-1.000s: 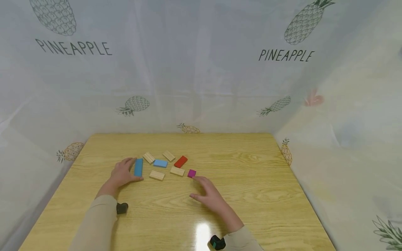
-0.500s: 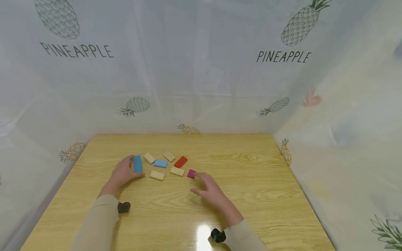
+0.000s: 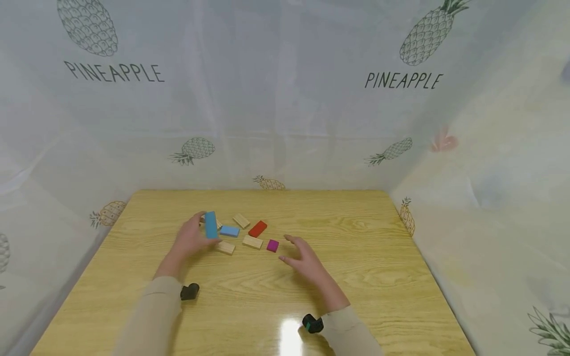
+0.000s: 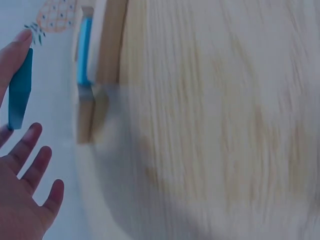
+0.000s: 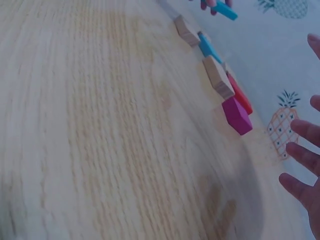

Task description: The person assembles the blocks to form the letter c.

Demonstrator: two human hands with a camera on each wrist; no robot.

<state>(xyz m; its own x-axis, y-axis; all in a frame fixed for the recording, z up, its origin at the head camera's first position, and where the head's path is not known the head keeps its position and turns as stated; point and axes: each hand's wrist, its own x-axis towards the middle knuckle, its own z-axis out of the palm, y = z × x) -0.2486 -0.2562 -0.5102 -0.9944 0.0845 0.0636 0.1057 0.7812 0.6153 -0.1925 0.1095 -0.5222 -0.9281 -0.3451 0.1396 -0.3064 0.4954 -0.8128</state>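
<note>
My left hand (image 3: 189, 238) pinches a long blue block (image 3: 211, 225) between thumb and fingers, holding it above the table at the left of the other blocks. In the left wrist view that blue block (image 4: 20, 92) is edge-on, and the other fingers are spread below it. The right hand (image 3: 308, 261) hovers with parted fingers and holds nothing. Nearest to it is a small magenta block (image 3: 273, 245), just to its left and apart from it. In the right wrist view the fingers of the right hand (image 5: 305, 160) are spread beside the magenta block (image 5: 237, 116).
Between the hands lie a light blue block (image 3: 229, 231), a red block (image 3: 258, 229) and several plain wooden blocks (image 3: 253, 242). One wooden block is partly covered by the held block. A pineapple-print cloth (image 3: 285, 99) hangs behind and beside the wooden table (image 3: 338, 222).
My left hand has lifted the long blue block and carried it to the right, over the wooden blocks. The right hand has drawn slightly away from the magenta block.
</note>
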